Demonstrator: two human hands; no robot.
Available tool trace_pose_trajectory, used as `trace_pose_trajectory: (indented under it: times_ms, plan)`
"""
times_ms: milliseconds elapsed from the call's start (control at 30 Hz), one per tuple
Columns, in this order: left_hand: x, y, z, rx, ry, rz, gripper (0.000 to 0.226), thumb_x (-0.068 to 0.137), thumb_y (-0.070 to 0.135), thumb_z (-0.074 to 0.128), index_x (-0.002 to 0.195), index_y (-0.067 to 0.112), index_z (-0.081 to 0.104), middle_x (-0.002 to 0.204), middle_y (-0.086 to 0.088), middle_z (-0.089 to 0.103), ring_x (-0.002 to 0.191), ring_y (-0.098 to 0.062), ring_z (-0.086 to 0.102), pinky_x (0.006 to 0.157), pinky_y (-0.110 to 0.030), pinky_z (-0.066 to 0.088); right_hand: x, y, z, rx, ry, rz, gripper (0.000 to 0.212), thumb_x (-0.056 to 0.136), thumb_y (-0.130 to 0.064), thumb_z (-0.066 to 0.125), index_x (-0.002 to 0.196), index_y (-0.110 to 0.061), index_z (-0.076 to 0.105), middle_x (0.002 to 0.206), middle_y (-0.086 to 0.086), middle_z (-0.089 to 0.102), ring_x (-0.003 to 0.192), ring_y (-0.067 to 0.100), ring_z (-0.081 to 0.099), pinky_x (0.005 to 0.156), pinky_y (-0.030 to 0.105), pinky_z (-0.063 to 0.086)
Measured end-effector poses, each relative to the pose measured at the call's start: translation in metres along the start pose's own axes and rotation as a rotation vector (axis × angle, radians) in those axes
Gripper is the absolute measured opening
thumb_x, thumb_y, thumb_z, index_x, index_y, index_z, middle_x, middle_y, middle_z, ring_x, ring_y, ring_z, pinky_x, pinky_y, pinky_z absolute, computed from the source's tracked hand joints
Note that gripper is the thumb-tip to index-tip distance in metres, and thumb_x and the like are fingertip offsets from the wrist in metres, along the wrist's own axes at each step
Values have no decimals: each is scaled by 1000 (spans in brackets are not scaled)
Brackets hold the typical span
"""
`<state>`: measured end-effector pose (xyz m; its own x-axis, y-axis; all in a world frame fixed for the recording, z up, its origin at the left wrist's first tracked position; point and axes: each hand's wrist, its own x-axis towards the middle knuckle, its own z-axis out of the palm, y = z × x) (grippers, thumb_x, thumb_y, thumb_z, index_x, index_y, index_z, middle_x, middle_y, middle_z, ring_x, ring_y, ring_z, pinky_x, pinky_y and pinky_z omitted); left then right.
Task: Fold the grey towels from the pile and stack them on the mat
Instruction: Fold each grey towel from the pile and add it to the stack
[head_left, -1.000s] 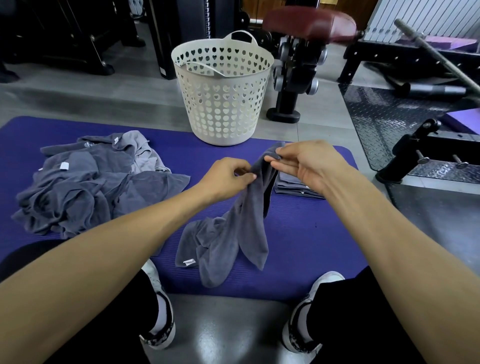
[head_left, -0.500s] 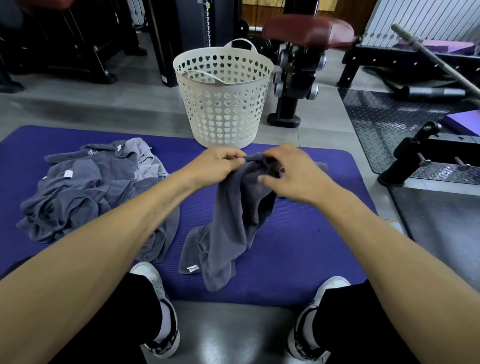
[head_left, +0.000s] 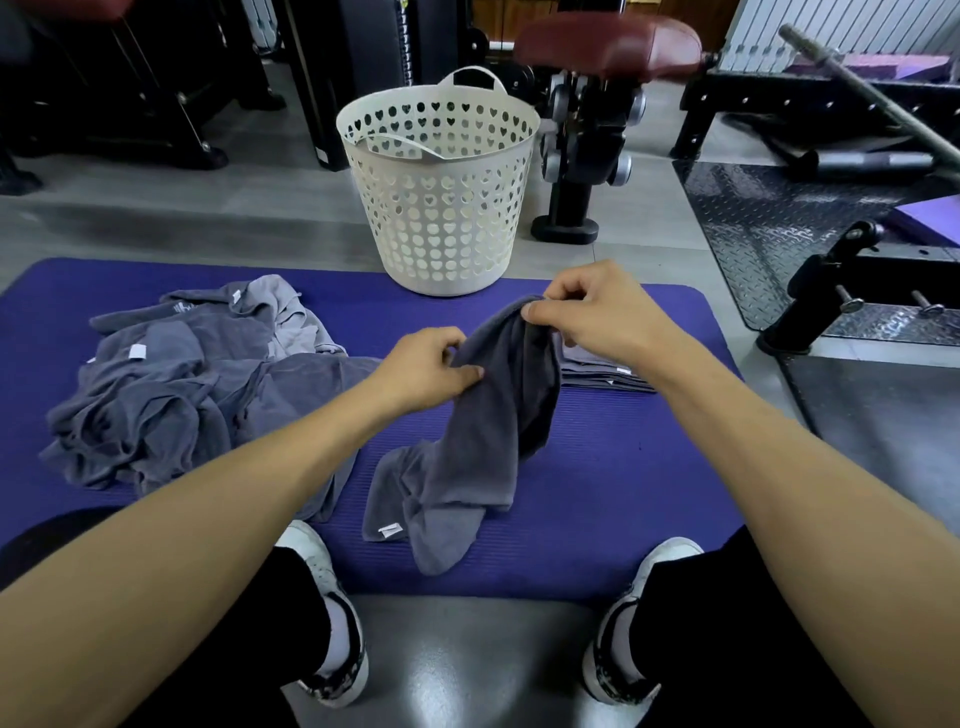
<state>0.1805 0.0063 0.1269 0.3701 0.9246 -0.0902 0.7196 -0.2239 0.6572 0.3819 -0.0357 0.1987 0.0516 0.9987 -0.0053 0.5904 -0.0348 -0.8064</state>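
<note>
Towel time: one dark grey terry towel is hanging bunched up between both hands, its lower end and white tag trailing on the purple foam mat. The right hand is pinching the top edge, fingers curled round the cloth, and the left hand is gripping the same edge a bit lower, thumb and fingers closed on it. Looks like they're hunting for corners to open it out, so this one isn't folded yet.

Just behind the right hand, a small stack of folded grey towels is sitting on the mat, so some are done. Over on the left, a rumpled pile of grey towels is waiting, so I'd guess plenty is left. Beyond the mat, a white plastic laundry basket with heart-shaped holes is standing on the floor.
</note>
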Motion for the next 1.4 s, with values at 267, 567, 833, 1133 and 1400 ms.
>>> trace_pose_trajectory:
  times_ms: [267,567,833,1133,1400]
  plan:
    - [8,-23,16,-169,-67,-143,23,100,16,51,79,13,58,76,-5,59,71,-17,51,72,-29,43,4,15,-19,183,-5,117,27,86,-27,72,67,-13,59,61,-4,58,58,13,54,69,32,50]
    - [0,33,-47,12,96,331,20,99,14,51,90,30,59,78,16,63,74,7,54,68,-7,38,0,21,-16,-286,85,-276,28,81,-34,76,102,-17,68,98,-4,63,84,7,56,77,14,44]
    - [-14,42,-60,-160,13,364,11,92,23,68,85,32,72,84,3,73,77,-4,63,77,-19,46,-3,2,14,-224,29,-412,20,84,-32,76,92,-14,74,87,-2,66,80,10,60,75,24,49]
    - [-7,7,-65,88,-88,102,32,90,38,68,69,16,60,62,5,53,57,-8,44,58,-25,37,1,-2,-2,43,116,-156,14,84,-16,75,78,-5,70,70,0,65,59,3,52,57,12,41]
    - [-3,-15,-67,-151,-145,-124,10,93,20,67,94,10,67,79,-7,66,69,-14,59,60,-28,53,4,19,-22,-10,155,20,18,85,-21,73,75,-7,69,68,2,65,58,8,55,64,27,49]
